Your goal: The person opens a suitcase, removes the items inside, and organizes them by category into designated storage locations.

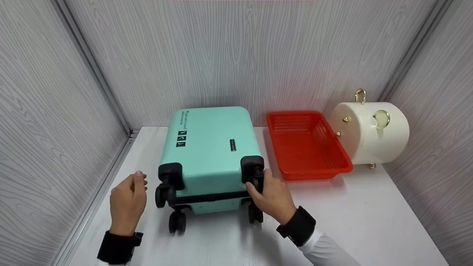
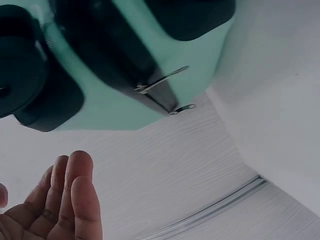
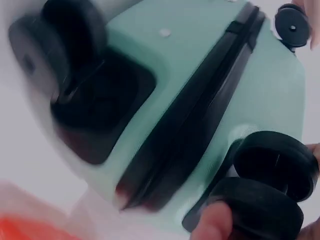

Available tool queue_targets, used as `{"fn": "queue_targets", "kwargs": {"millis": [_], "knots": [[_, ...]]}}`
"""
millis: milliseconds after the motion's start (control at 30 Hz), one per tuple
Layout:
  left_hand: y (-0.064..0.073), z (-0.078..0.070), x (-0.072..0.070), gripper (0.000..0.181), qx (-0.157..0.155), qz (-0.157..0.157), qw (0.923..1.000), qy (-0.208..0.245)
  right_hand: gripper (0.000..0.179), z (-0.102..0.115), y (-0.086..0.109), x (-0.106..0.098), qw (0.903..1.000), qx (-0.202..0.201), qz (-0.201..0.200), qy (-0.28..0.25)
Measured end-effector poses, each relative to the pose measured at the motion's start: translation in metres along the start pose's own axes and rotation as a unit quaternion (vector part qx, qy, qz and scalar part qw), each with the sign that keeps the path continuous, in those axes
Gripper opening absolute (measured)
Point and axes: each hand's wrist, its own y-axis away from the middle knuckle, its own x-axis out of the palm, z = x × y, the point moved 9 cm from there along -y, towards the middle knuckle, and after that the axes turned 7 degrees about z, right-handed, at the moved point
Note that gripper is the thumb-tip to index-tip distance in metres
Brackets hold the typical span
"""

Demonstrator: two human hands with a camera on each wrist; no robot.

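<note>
Gripping a black wheel (image 3: 257, 210), the right hand (image 1: 275, 195) is just below-right of centre in the head view; mint suitcase (image 1: 210, 147) mid-frame, left hand (image 1: 127, 201) lower left, fingers loosely extended!

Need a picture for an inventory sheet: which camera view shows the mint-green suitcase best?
The head view: it frames nearly the whole suitcase, upper face and wheels together. The left wrist view shows only a cropped part, with zipper pulls; the right wrist view shows the wheeled end close up, partly blurred.
</note>
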Motion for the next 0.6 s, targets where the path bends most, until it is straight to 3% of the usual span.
{"fn": "queue_targets", "kwargs": {"millis": [133, 233, 300, 367, 500, 600], "knots": [[0.016, -0.044, -0.002, 0.03, 0.09, -0.026, 0.9949, -0.039, 0.039, -0.009, -0.003, 0.005, 0.9935, 0.024, 0.028, -0.107], [0.03, -0.075, 0.011, 0.035, 0.165, -0.024, 0.9815, -0.094, 0.038, -0.016, -0.003, 0.011, 0.9731, 0.038, 0.057, -0.22], [0.038, -0.09, 0.026, 0.045, 0.202, -0.004, 0.9704, -0.132, 0.036, -0.018, -0.005, 0.014, 0.9534, 0.043, 0.08, -0.288], [0.043, -0.097, 0.044, 0.058, 0.217, 0.029, 0.9629, -0.158, 0.035, -0.02, -0.006, 0.016, 0.9291, 0.05, 0.103, -0.352], [0.049, -0.099, 0.072, 0.084, 0.222, 0.071, 0.9521, -0.198, 0.036, -0.017, -0.005, 0.02, 0.892, 0.056, 0.133, -0.429], [0.055, -0.101, 0.084, 0.102, 0.232, 0.08, 0.9443, -0.22, 0.036, -0.017, -0.001, 0.023, 0.8724, 0.07, 0.138, -0.464]]}}
